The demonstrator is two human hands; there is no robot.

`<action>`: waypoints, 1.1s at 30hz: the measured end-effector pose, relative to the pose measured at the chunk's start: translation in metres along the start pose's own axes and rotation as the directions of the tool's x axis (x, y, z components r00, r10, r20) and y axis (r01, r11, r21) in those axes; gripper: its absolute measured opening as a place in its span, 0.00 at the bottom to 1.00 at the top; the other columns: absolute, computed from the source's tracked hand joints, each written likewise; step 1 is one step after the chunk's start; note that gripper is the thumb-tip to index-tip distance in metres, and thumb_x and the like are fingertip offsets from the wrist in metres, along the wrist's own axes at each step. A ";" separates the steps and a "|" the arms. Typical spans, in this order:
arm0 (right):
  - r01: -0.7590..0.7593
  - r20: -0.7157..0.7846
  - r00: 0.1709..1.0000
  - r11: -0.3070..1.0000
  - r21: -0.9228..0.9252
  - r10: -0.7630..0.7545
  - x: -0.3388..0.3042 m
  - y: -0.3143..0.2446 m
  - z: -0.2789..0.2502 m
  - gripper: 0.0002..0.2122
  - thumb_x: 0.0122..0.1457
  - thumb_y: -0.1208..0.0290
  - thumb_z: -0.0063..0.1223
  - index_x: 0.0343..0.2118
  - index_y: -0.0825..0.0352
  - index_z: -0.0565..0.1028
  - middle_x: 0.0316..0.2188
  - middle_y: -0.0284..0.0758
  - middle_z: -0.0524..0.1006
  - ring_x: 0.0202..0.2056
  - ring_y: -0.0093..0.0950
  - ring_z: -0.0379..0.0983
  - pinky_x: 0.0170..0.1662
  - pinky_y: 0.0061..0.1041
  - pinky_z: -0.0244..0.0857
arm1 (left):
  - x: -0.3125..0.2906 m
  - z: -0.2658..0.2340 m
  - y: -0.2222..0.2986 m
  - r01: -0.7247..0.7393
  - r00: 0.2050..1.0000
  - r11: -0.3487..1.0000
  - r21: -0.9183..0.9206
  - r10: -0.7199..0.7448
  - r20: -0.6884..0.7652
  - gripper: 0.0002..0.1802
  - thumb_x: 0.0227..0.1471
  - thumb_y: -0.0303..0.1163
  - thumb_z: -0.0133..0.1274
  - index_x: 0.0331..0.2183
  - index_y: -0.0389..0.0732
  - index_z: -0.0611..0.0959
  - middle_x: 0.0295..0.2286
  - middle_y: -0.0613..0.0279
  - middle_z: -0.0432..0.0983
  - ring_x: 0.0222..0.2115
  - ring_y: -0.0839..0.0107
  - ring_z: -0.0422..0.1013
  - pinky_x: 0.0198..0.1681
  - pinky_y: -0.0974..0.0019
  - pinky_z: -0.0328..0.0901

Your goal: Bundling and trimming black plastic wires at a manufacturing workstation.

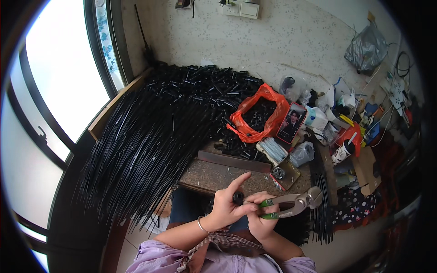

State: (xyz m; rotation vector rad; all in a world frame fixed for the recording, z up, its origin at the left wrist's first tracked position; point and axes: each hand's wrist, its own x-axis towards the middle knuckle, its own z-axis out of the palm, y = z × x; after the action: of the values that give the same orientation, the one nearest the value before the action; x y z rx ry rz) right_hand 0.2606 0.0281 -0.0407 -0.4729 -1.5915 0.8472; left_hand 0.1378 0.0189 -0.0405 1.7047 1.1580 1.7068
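Observation:
My left hand (223,208), with a bracelet at the wrist, pinches a short black tubular part (238,197) between thumb and fingers. Its index finger points up and away from the part. Close beside it, my right hand (260,223) is wrapped round the green handles of end-cutting pincers (293,205), whose metal jaws point right. The fingertips of both hands nearly meet, and whether anything thin runs between them is hard to make out. Both hands are above my lap, at the near edge of the speckled worktable (218,175).
Long thin black rods (141,141) lie bundled at left, with black tubular parts (195,84) heaped behind. A red plastic bag (237,122) of black pieces, a phone (291,123), a box of thin pale sticks (272,151) and a tray (295,176) sit at right, near a patterned cup (342,152).

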 end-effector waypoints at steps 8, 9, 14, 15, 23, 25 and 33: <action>0.146 0.148 0.981 0.983 -0.107 -0.130 0.012 0.005 -0.014 0.11 0.46 0.79 0.58 0.30 0.67 0.66 0.28 0.36 0.71 0.28 0.25 0.68 0.33 0.22 0.63 | -0.001 0.000 0.003 -0.069 0.994 0.995 -0.075 0.075 0.084 0.40 0.39 0.45 0.59 0.50 0.32 0.66 0.15 0.66 0.67 0.16 0.82 0.63 0.22 0.78 0.58; -0.016 0.174 0.985 0.995 0.099 -0.001 0.015 0.005 -0.015 0.11 0.44 0.79 0.59 0.29 0.67 0.67 0.27 0.35 0.70 0.28 0.25 0.68 0.32 0.23 0.63 | 0.001 -0.004 0.005 -0.066 0.994 0.995 -0.075 0.072 0.086 0.40 0.39 0.45 0.59 0.50 0.32 0.66 0.15 0.66 0.67 0.16 0.82 0.63 0.22 0.78 0.58; -0.590 0.269 0.805 0.759 0.276 0.528 0.019 -0.016 -0.032 0.09 0.53 0.74 0.51 0.33 0.70 0.65 0.28 0.33 0.65 0.20 0.21 0.66 0.22 0.17 0.60 | 0.013 -0.032 0.018 0.150 0.957 0.964 -0.221 -0.086 0.276 0.39 0.38 0.34 0.62 0.51 0.32 0.64 0.13 0.70 0.65 0.16 0.85 0.60 0.21 0.80 0.54; -0.699 0.374 0.698 0.695 0.168 0.611 0.015 -0.015 -0.046 0.08 0.56 0.71 0.46 0.32 0.71 0.66 0.24 0.34 0.68 0.18 0.22 0.66 0.21 0.17 0.60 | 0.014 -0.037 0.017 0.165 0.972 0.952 -0.257 -0.113 0.206 0.40 0.38 0.34 0.63 0.51 0.32 0.64 0.13 0.72 0.63 0.15 0.86 0.59 0.20 0.81 0.52; -0.687 0.630 0.419 0.682 -0.251 0.654 -0.001 -0.043 -0.047 0.16 0.58 0.71 0.43 0.48 0.72 0.65 0.25 0.34 0.74 0.24 0.18 0.69 0.28 0.15 0.63 | 0.021 -0.052 0.010 0.039 0.992 0.972 -0.231 -0.009 0.126 0.34 0.30 0.37 0.67 0.41 0.32 0.75 0.12 0.75 0.59 0.14 0.86 0.53 0.17 0.79 0.46; -0.817 0.665 0.381 0.571 -0.084 0.643 -0.005 -0.043 -0.048 0.18 0.59 0.72 0.41 0.51 0.71 0.60 0.27 0.36 0.74 0.25 0.19 0.69 0.30 0.17 0.64 | 0.023 -0.050 0.018 0.047 0.997 0.985 -0.163 -0.036 0.069 0.24 0.30 0.36 0.66 0.33 0.34 0.79 0.12 0.73 0.59 0.14 0.85 0.53 0.16 0.77 0.46; -0.939 0.779 0.106 0.321 -0.126 0.618 0.004 -0.043 -0.071 0.21 0.60 0.70 0.41 0.54 0.69 0.55 0.34 0.39 0.73 0.29 0.22 0.70 0.34 0.22 0.65 | 0.010 -0.035 0.020 0.089 0.993 0.990 -0.110 -0.096 -0.062 0.15 0.37 0.35 0.61 0.27 0.36 0.79 0.11 0.72 0.62 0.13 0.86 0.56 0.16 0.79 0.49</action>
State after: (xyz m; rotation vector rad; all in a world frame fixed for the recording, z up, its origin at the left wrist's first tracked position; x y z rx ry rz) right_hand 0.3348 0.0217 -0.0044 -0.7960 -1.6740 2.5272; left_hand 0.1075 0.0084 -0.0140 1.5170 1.1360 1.7486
